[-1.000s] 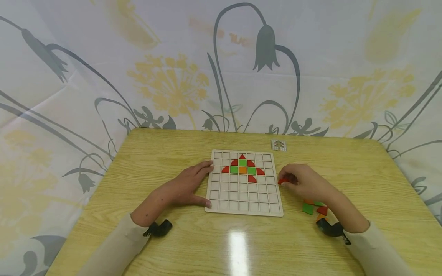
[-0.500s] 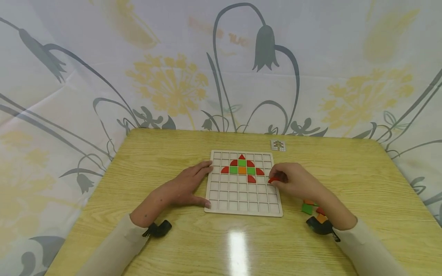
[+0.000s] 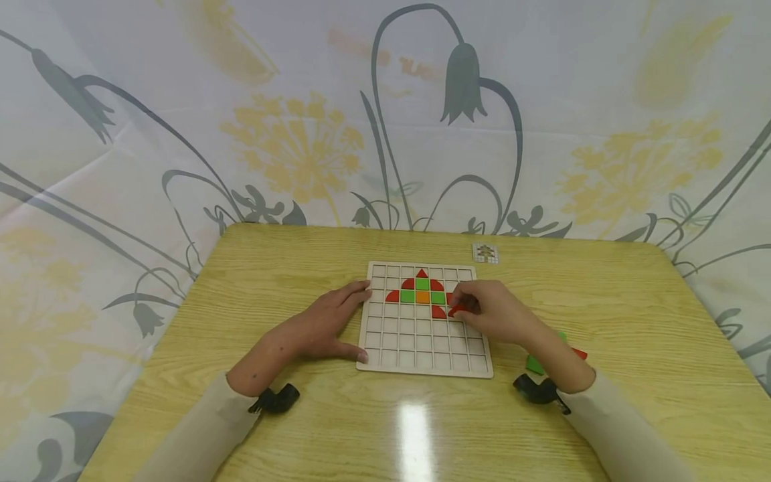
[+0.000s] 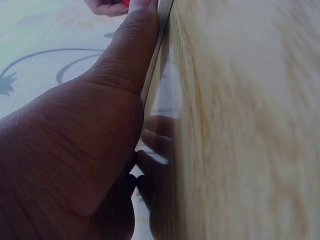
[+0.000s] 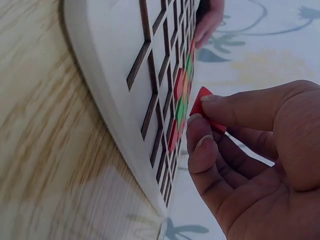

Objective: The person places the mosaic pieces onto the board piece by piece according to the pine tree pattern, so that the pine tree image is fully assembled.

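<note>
Right hand [image 3: 490, 311], right of centre in the head view, pinches a red piece [image 5: 198, 104], tilted, beside a laid red piece [image 3: 439, 312] on the grid board [image 3: 390, 341]. Left hand [image 3: 325, 327], left of centre, grasps nothing; it rests against the board's edge. Recommended: brace the board, level the piece, align its corners, then press without nudging neighbours.

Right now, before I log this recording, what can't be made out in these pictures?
Right wrist view: full outline of the held red tile, partly covered by the right hand.
Head view: most of the row-end red tile, behind that hand.
Head view: number of loose tiles, partly under the right forearm.
Head view: fine details on the picture card, too small.
Left wrist view: grid board's face, blocked by the left hand.
</note>
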Demonstrator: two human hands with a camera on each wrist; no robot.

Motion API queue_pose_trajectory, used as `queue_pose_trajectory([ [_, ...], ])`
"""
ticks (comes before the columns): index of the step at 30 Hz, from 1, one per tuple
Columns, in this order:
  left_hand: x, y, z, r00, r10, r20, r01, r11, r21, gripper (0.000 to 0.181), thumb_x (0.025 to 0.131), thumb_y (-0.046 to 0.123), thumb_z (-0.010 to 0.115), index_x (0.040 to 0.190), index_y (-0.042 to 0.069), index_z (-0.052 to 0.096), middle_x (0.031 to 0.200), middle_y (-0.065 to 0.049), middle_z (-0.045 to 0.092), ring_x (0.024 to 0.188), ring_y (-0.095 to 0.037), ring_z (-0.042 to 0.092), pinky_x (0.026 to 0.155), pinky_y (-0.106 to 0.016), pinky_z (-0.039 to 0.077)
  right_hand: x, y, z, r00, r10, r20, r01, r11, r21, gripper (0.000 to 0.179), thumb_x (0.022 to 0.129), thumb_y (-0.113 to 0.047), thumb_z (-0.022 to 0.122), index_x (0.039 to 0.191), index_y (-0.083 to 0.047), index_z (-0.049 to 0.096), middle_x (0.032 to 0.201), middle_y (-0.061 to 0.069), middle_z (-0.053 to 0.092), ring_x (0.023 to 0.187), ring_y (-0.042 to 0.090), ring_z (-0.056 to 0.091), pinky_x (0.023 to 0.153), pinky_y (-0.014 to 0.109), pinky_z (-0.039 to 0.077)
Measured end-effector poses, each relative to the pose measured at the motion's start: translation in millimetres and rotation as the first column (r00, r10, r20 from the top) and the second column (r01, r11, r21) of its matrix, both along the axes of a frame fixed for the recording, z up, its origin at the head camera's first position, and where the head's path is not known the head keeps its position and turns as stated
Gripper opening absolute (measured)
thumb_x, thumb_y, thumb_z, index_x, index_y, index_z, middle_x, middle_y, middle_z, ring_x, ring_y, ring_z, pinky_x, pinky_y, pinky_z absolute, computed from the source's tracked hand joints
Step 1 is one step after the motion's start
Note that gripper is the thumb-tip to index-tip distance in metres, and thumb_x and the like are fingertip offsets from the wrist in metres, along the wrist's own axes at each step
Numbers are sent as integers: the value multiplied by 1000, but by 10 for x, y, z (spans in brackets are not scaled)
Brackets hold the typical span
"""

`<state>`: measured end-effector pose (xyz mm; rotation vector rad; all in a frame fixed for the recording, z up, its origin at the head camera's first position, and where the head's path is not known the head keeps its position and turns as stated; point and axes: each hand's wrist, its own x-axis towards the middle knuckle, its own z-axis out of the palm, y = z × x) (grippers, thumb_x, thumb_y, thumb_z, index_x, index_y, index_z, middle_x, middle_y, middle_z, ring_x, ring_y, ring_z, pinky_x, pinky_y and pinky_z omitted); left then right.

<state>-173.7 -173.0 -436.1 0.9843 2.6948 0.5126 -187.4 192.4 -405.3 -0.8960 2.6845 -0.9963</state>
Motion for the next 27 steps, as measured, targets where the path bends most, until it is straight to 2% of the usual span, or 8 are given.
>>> queue_pose_trajectory([
  [12, -1, -11, 12, 1000, -17, -8, 17, 1000, 8, 120, 83, 71, 78, 169, 8, 23, 178, -7, 13, 162, -30, 20, 127, -54, 27, -53, -226, -23, 1000, 18, 8, -18, 1000, -12, 11, 99, 2, 69, 100, -7, 73, 94, 1, 72, 80, 13, 60, 73, 32, 53],
  [27, -1, -12, 26, 1000, -24, -5, 24, 1000, 15, 119, 84, 70, 78, 169, 7, 23, 177, -9, 13, 162, -31, 20, 127, -55, 26, -168, -537, -68, 999, 35, -2, -35, 999, -36, 11, 98, 1, 70, 100, -10, 74, 90, -4, 72, 80, 9, 63, 74, 33, 54],
])
